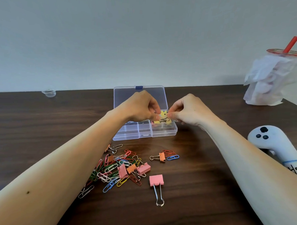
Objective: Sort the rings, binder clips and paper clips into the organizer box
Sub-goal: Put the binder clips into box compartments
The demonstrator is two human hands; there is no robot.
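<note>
The left hand (141,107) and the right hand (187,110) meet fingertip to fingertip. Each pinches one side of a yellow binder clip (163,114) between curled thumb and fingers. The clip's broad yellow face is turned toward the camera. Its wire handles are hidden by the fingers, so I cannot tell which way its long axis runs.

Directly under the grip lies the organizer box (143,136), clear plastic, with its lid (140,96) standing open behind the hands. The held clip hangs just above the box's far right compartment, where more yellow clips (161,122) lie heaped. A small dark speck shows in a middle compartment, too small to identify.

Nearer the person than the grip, past the box's front wall, loose pieces lie on the dark wooden table (200,191). An orange binder clip (162,157) lies with its handles pointing left, and a blue paper clip (172,157) is just beside it on the right. Below and left of the grip is a tangled pile of paper clips (114,168) in many colours, with pink and orange binder clips mixed in. A pink binder clip (156,180) lies apart from the pile's right edge, with its long axis running toward the person and its handles nearest them.

Far right of the grip are a white controller (270,139) and a paper-wrapped cup (271,80) with a red straw. Far left is a small clear cup (49,92).
</note>
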